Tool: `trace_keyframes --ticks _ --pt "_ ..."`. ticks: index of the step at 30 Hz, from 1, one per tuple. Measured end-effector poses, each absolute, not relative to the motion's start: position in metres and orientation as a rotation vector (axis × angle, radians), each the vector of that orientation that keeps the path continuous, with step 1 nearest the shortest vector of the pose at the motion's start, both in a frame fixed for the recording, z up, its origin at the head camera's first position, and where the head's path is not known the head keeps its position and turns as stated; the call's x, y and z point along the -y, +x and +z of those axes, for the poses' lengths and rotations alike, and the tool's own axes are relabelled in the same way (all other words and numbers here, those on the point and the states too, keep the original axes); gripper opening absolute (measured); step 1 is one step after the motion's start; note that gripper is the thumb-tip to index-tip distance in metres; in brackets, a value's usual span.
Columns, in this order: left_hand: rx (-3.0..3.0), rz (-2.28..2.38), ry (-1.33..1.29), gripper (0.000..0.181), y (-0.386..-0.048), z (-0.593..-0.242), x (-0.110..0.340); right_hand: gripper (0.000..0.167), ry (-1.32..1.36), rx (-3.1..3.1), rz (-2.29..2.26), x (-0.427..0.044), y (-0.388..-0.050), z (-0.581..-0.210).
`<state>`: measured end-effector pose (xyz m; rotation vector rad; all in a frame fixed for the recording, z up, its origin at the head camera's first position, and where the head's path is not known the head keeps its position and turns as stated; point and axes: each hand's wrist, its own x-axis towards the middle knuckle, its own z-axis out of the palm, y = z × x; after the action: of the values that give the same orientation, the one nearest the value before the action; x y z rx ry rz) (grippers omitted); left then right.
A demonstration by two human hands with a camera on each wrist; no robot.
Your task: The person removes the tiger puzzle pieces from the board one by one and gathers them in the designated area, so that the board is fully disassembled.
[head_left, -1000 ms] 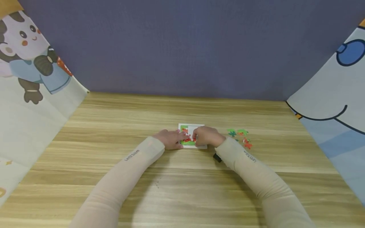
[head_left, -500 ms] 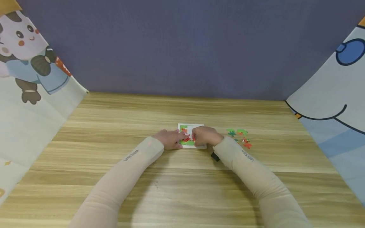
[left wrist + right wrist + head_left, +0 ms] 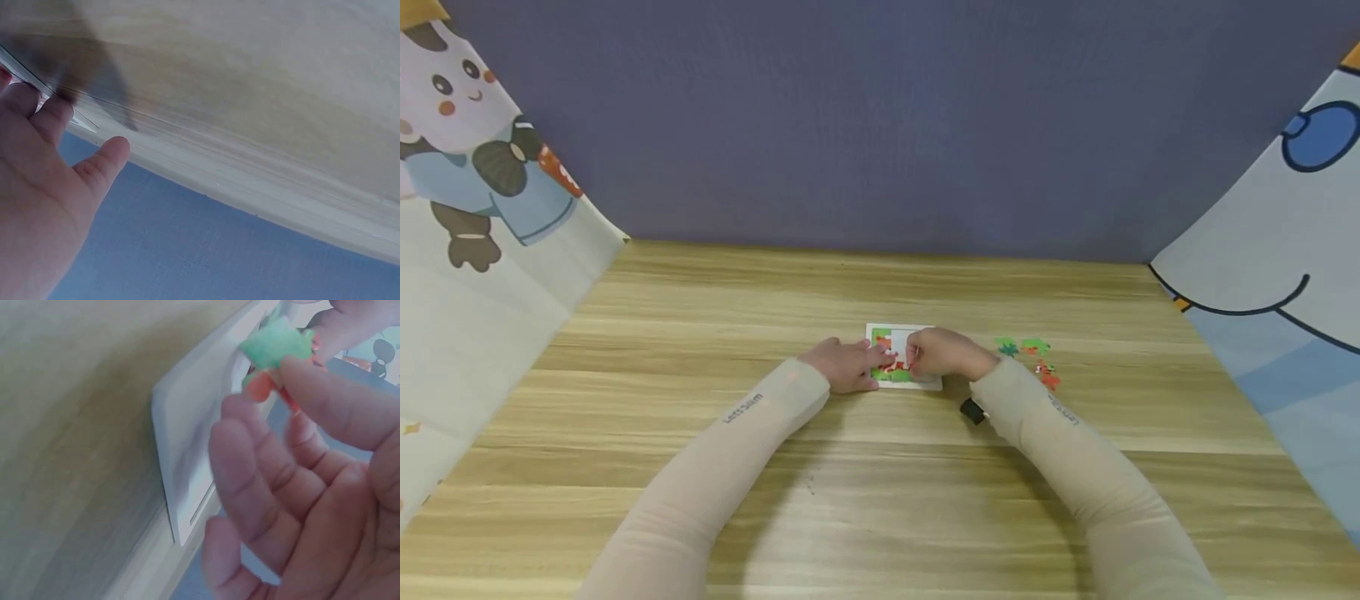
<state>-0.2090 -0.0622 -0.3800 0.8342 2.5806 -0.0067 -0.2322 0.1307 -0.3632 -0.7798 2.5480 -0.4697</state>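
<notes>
A white puzzle tray (image 3: 925, 386) lies on the wooden table, with green and red-orange pieces (image 3: 898, 376) along its left and near sides. My left hand (image 3: 844, 367) rests over the tray's left edge, its fingers spread on the edge and the pieces. At the right part of the tray, my right hand (image 3: 951, 352) has its fingers bent downward. In the right wrist view its thumb and fingers pinch a green and orange puzzle piece (image 3: 275, 347) above the pale tray base (image 3: 187, 412). In the left wrist view, the left fingers partly hide the tray edge.
Several loose puzzle pieces, green (image 3: 1035, 346) and orange-red (image 3: 1048, 377), lie right of the tray on the table (image 3: 775, 283). A small black object (image 3: 973, 411) is under the right wrist. A dark blue-grey panel (image 3: 880, 125) stands behind the table; cartoon-printed sheets flank it.
The right hand has shifted slightly at the tray, its wrist turning a little and its fingertips showing more. The left hand stays on the tray's left edge. The head view has drifted slightly.
</notes>
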Motion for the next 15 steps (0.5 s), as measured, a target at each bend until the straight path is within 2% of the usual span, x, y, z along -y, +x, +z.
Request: trace_keyframes --ticks 3,11,15 --pt "-2.598 -0.033 0.865 0.057 -0.207 -0.380 0.062 0.011 -0.810 -2.542 -0.547 -0.135 -0.230 -0.363" --pt "-2.660 -0.218 0.963 0.054 -0.197 -0.381 0.060 0.004 -0.659 -2.514 -0.727 -0.158 -0.224 -0.359" --pt "-2.710 -0.363 1.101 0.049 -0.195 -0.384 0.062 0.004 -0.649 -2.507 -0.786 -0.177 -0.220 -0.358"
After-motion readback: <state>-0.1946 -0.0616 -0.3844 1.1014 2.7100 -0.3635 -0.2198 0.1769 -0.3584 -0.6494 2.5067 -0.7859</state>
